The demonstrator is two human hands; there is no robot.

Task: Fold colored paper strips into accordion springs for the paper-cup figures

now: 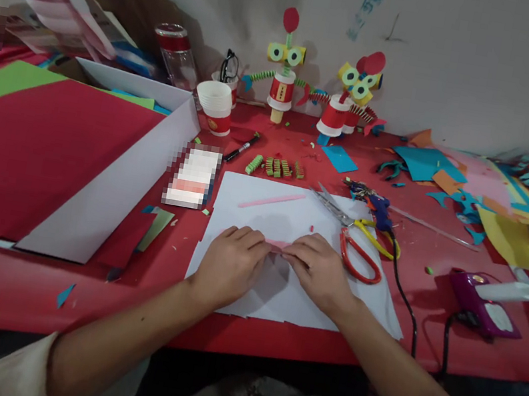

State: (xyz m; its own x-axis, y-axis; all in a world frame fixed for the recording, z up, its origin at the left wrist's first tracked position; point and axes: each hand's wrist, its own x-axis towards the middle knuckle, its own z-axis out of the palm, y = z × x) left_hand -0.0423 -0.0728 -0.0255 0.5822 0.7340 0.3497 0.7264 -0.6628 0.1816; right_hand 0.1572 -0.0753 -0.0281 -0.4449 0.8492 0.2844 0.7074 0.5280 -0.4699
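Between my two hands is a pink paper strip (277, 246), held low over a stack of white paper (252, 297). My left hand (233, 264) is closed on the strip's left part, the fingers curled over it. With thumb and fingers pinched, my right hand (318, 271) grips the other end. A second pink strip (271, 200) lies flat on the white sheets beyond my hands. Scissors (351, 223) with one red and one yellow handle rest, blades apart, on the right part of the paper, near my right hand.
At left stands a white box (148, 165) with red card on top. Paper cups (215, 105), a marker (241, 148) and folded green paper springs (277, 168) lie beyond. Paper-cup figures (281, 89) stand by the wall. A glue gun (381, 214), its cord and a purple power block (482, 305) are right.
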